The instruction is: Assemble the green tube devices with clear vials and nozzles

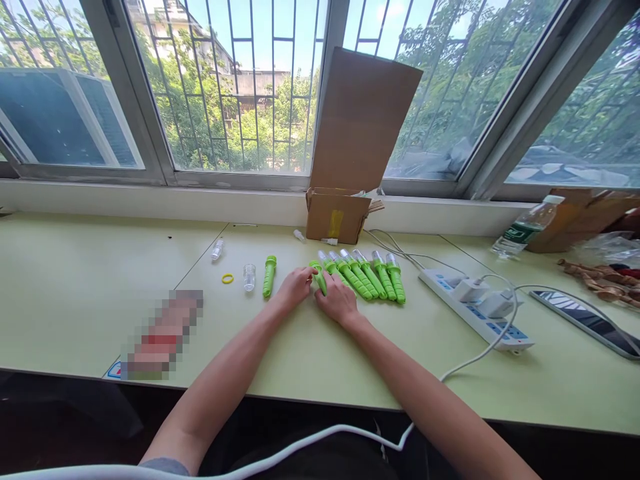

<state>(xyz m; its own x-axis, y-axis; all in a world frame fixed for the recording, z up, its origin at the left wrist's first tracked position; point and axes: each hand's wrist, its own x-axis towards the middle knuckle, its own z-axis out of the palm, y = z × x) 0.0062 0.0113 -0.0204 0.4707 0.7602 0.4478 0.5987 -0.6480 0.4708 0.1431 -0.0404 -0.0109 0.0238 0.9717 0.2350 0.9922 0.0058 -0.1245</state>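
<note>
My right hand (338, 297) is closed around a green ribbed plastic handle (321, 283), which stands tilted on the table. At its upper end the fingers of my left hand (297, 285) are bent and pinch it; the fingertips are partly hidden. Just right of my hands, several green handles with clear tops (361, 273) lie side by side in a slanted row. To the left of my left hand is one green handle without a clear top (269, 277). Beside it stand a clear plastic cup-like piece (249, 278) and a yellow ring (227, 279).
Farther back lie a small clear part (217, 250) and a cardboard box (334, 215) with its lid raised. A power strip (475, 310) with cables, a phone (587, 322) and a water bottle (529, 227) are on the right. A blurred-out item (165, 337) lies front left.
</note>
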